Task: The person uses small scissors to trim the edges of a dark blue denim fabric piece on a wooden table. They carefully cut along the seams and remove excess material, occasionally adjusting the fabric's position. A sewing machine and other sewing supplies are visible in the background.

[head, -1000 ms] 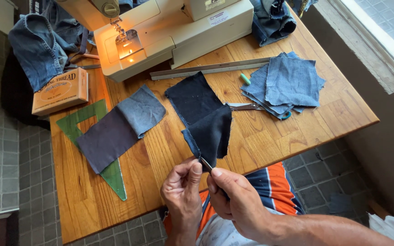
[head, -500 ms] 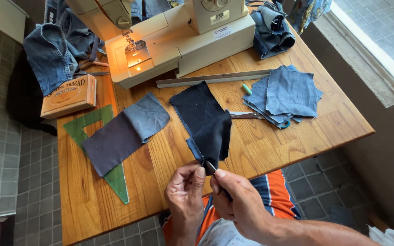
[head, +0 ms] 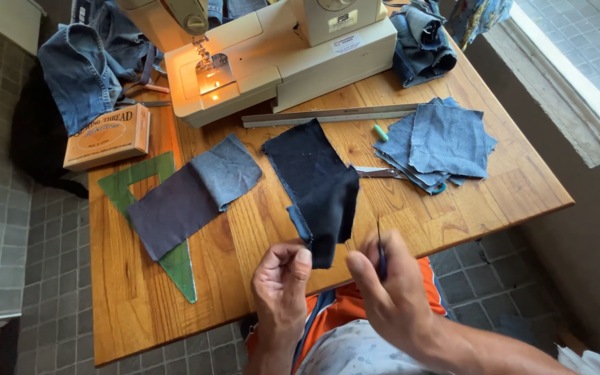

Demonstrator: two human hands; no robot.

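Head view: dark patch (head: 321, 198) is lying over the front of the bench (head: 244, 243), its near end folded and lifting off the wood toward the hands. Long axis is running from upper left, near the ruler (head: 328, 115), down to the near edge; the raised end is pointing at the person.

Left hand (head: 280, 288) is pinching that near edge, thumb and forefinger closed on the cloth. Right hand (head: 392, 292) is gripping a thin dark tool (head: 380, 251), fingers narrow around it, tip pointing up and sitting just beside the cloth edge, not clearly touching it. Can't tell what kind of tool it is.

Progress, judging by layout: one two-tone joined piece (head: 192, 194) is already lying flat to the left over a green triangle (head: 157, 229). Stack of blue squares (head: 439, 142) is waiting at right, with scissors (head: 383, 172) half under it. So early on, most squares look unused.

Further out: sewing machine (head: 279, 48) is lit at the back, cardboard box (head: 107, 135) and jeans (head: 85, 66) sitting far left.
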